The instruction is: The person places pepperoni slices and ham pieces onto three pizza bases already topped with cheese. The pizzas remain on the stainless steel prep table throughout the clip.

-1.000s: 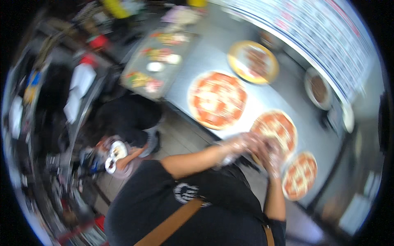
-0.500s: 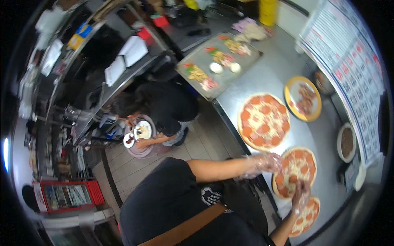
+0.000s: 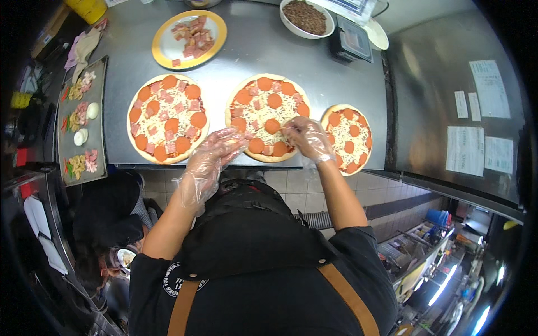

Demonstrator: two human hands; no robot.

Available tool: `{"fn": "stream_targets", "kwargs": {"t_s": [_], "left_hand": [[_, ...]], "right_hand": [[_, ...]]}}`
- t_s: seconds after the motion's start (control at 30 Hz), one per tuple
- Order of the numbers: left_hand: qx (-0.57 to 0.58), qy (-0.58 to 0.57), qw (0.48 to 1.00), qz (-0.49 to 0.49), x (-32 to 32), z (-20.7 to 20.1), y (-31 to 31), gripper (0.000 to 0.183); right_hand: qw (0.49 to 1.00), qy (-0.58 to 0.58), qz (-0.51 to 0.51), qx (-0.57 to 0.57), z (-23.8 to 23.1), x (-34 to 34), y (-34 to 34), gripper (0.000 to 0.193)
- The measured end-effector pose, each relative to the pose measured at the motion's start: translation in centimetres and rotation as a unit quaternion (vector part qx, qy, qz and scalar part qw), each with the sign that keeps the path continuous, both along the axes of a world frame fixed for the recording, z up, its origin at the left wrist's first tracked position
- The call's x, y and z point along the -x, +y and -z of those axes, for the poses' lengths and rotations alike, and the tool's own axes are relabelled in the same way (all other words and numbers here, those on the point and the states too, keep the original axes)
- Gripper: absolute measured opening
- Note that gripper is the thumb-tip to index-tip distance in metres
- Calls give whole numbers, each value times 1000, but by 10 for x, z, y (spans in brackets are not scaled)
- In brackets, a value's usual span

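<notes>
Three unbaked pizzas with shredded cheese and pepperoni lie in a row: a large left pizza [image 3: 167, 119], a middle pizza [image 3: 268, 115] and a smaller right pizza [image 3: 348, 139]. The left and middle ones also carry ham squares. My left hand [image 3: 216, 151], in a clear plastic glove, is cupped at the near-left rim of the middle pizza, with pink ham pieces [image 3: 231, 138] seemingly in its fingers. My right hand [image 3: 307, 137], gloved too, hovers over that pizza's right side with fingertips pinched; what lies between them is too small to make out.
A yellow-rimmed plate [image 3: 218, 46] of ham pieces stands behind the pizzas. Further right are a bowl of ground meat [image 3: 307, 18] and a dark lidded container [image 3: 352, 40]. A tray [image 3: 101, 120] with toppings lies left. Another person [image 3: 106, 215] bends at lower left.
The view has swung round so the counter now lies straight ahead. Both hands remain at the middle pizza; my right hand is now at its right side.
</notes>
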State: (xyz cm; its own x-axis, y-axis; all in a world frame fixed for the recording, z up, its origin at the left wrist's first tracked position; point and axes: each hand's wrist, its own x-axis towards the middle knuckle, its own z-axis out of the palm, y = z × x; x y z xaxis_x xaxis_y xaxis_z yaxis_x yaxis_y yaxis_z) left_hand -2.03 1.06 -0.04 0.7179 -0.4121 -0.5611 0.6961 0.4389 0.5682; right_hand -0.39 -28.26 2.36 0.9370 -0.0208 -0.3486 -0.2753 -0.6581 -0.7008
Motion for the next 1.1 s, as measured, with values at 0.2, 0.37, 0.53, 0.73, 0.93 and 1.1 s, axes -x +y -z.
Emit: {"fn": "stream_targets", "kwargs": {"t_s": [0.2, 0.37, 0.53, 0.73, 0.93, 1.1], "left_hand": [[-22, -8, 1000, 16, -4, -5, -6, 50], [-32, -27, 999, 7, -5, -6, -11, 53], [-46, -97, 994, -6, -2, 17, -28, 56], [-48, -222, 973, -38, 2, 15, -54, 64], [-71, -242, 967, -35, 3, -4, -55, 61], [-154, -164, 973, 40, 0, -2, -45, 42]], "right_hand": [[985, -101, -113, 76, 46, 0, 7, 17], [945, -202, -119, 227, 26, 10, 30, 15], [983, -154, -23, -96, 5, 27, 57, 21], [949, -39, 88, -300, 18, 27, 68, 24], [892, 52, 151, -422, 16, 24, 58, 22], [870, 35, 187, -454, 3, 24, 59, 22]]}}
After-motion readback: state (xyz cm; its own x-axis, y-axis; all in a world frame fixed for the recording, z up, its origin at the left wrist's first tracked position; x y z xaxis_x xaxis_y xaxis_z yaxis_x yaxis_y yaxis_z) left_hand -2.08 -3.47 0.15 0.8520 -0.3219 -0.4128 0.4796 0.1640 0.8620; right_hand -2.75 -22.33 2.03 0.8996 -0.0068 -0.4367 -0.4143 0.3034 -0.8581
